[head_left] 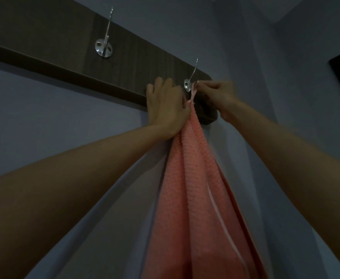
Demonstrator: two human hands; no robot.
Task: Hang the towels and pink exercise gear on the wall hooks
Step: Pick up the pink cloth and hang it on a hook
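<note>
- pink towel [197, 188] hangs down the wall from the right end of the board [64, 47]; its gathered top sits just below the right hook [187, 85]
- left hand [166, 106] grips that gathered top; its knuckles lie over the board's lower edge
- right hand [218, 95] pinches the towel's thin loop beside the hook, fingertips narrow
- second hook [104, 47] stands mid-board, well apart

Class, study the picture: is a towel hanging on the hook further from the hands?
No, that hook is bare; the pink towel is gathered at the other hook.
</note>
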